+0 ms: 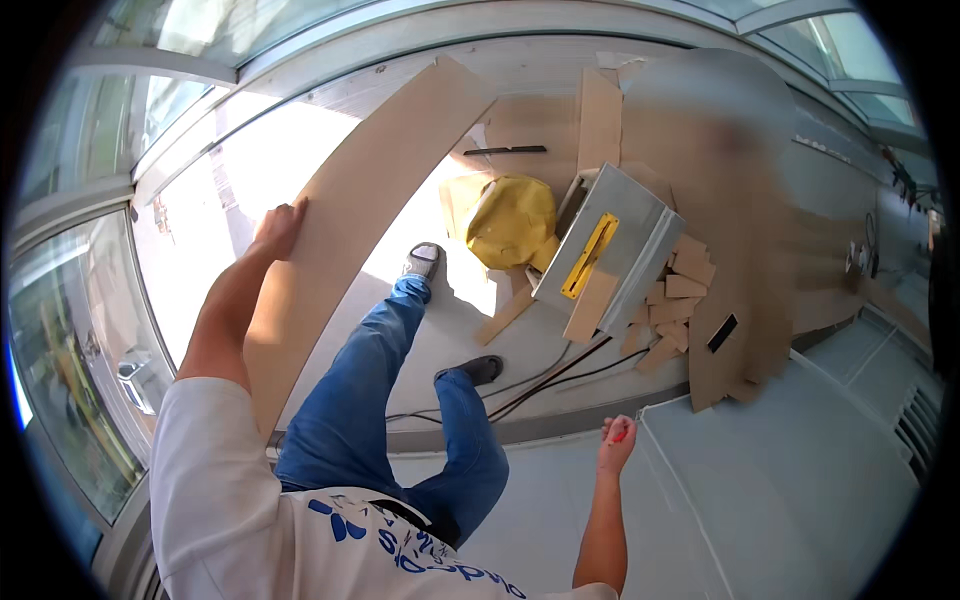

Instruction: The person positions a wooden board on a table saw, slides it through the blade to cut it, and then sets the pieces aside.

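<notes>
My left hand (280, 229) is closed on the left edge of a long brown board (350, 190), which stretches from beside my hip to the far wall. It stands along my left side, slightly bowed by the lens. My right hand (619, 440), raised at the lower right away from the board, is curled round a small red thing (620, 434) whose kind I cannot make out. Ahead of my feet sits a grey table saw (630, 215) with a yellow insert (591, 255). A yellow bag (512, 222) lies against its left side.
Board offcuts (690, 285) are heaped right of the saw. A black flat object (722, 333) rests on brown sheet material beyond them. Dark cables (550, 378) cross the floor near my right foot. Glazed window frames (85, 370) line the left. The right side is partly blurred.
</notes>
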{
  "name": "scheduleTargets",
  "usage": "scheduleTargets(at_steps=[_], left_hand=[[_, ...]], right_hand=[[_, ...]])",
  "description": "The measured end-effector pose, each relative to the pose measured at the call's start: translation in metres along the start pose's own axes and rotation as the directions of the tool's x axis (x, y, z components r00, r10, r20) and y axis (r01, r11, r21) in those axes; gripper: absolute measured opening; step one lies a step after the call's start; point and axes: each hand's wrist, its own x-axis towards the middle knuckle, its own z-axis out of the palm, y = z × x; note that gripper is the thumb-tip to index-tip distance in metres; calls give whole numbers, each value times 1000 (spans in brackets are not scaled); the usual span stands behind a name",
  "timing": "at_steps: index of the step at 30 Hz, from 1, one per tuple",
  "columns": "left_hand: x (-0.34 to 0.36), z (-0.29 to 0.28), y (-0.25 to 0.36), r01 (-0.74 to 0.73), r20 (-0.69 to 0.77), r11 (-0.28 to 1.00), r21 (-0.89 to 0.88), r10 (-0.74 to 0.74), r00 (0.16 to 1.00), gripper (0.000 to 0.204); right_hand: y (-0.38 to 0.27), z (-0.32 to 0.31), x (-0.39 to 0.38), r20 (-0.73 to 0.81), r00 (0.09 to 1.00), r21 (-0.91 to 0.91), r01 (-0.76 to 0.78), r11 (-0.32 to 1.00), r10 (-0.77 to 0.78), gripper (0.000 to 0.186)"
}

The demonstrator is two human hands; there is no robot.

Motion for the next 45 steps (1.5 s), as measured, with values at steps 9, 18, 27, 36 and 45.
scheduleTargets(at_steps=[9,18,27,36,45], left_hand=[[259,167,18,-177,-425,983,-45,142,894,74],[370,271,19,-202,-467,955,-216,81,880,76],[430,272,16,-256,-501,966,-23,211,839,83],[407,294,19,-148,-646,981,127,195,738,68],[327,321,5,14,-464,990,139,53,884,84]], right_hand=[[83,107,304,-218,850,-589,277,759,-479,45],[73,154,311,-354,793,-677,149,721,-496,54],[52,156,277,-490,822,-555,-37,831,-290,57],[65,167,278,-581,740,-498,7,867,-340,48],[84,197,234,-466,617,-300,565,769,-635,53]])
